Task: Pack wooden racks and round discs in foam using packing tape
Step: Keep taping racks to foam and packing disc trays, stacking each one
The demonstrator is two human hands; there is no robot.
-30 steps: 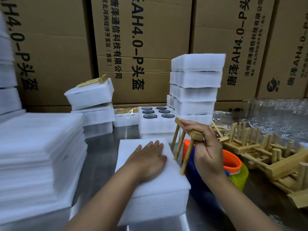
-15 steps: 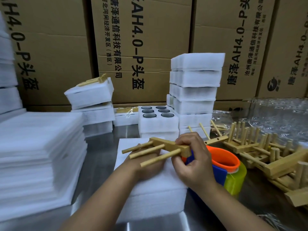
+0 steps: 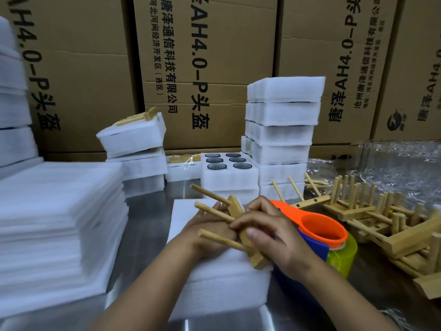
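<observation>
Cardboard boxes (image 3: 214, 68) wall a steel table (image 3: 148, 223) stacked with foam (image 3: 59, 223)

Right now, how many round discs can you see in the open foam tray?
6 round discs, all in the open foam tray: left column back, middle, front; right column back, middle, front. Closed foam packs around it may hide more.
</observation>
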